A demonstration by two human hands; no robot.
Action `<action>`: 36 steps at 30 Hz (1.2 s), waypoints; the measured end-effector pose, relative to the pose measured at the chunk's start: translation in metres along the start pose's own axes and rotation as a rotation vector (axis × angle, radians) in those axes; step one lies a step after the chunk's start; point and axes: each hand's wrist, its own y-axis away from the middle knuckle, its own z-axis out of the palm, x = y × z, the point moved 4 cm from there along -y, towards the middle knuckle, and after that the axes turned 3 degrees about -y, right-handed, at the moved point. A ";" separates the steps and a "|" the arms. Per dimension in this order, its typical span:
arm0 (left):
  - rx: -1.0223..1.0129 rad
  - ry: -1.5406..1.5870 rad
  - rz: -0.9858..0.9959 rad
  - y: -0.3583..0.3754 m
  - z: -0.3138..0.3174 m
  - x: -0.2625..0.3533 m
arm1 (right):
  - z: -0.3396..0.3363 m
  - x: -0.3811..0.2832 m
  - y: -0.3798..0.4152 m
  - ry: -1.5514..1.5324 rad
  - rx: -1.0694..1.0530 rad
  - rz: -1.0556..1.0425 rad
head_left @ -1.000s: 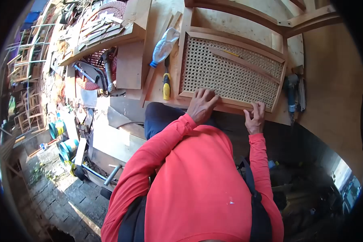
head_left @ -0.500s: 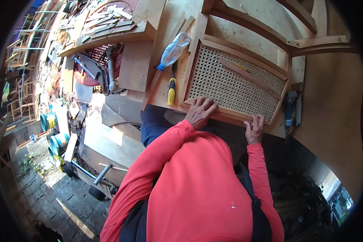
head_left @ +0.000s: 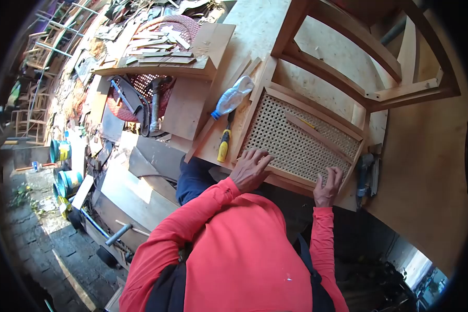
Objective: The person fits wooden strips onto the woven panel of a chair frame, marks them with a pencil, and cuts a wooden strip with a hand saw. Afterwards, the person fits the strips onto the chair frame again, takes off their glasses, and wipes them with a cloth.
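Here both hands sit at the near rail (head_left: 291, 180) of the framed cane panel (head_left: 275, 132): left hand (head_left: 250, 170) bent over its left part, right hand (head_left: 328, 187) by the right corner, thumb apart from curled fingers. Whether either grips, I can't tell. Ahead on the cane, a wooden strip (head_left: 325, 141) slants lengthwise, its lower end nearer the right hand.

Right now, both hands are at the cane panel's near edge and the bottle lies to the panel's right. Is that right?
No: in the head view, the bottle lies left of the panel. The left hand and right hand are indeed at its near edge.
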 end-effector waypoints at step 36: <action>0.357 -0.406 -0.622 0.041 -0.097 -0.136 | 0.220 -0.258 -0.211 -0.169 -0.345 -0.774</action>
